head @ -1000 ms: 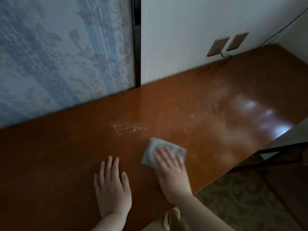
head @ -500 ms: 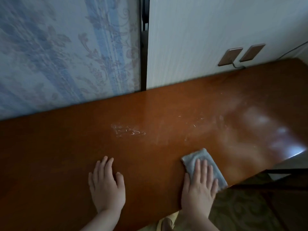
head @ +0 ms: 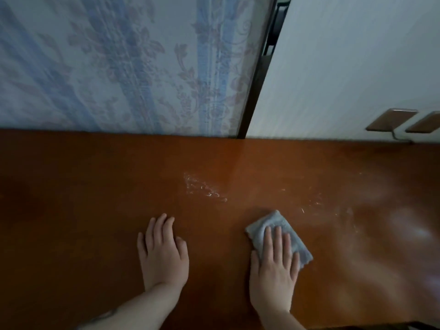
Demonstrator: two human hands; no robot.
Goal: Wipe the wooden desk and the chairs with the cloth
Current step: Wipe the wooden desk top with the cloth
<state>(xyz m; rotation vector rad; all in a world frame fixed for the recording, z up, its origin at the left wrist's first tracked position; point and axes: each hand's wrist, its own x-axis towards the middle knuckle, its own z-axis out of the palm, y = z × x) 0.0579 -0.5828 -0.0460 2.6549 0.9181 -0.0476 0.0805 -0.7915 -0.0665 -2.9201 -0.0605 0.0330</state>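
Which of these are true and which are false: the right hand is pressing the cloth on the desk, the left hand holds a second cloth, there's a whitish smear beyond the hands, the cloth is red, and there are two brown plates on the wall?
1. The right hand presses the cloth flat on the wooden desk. True.
2. The left hand holds a second cloth. False: it rests flat on the bare desk, holding nothing.
3. A whitish smear lies on the desk beyond the hands. True.
4. The cloth is red. False: it is pale grey-blue.
5. Two brown wall plates sit above the desk at far right. True.
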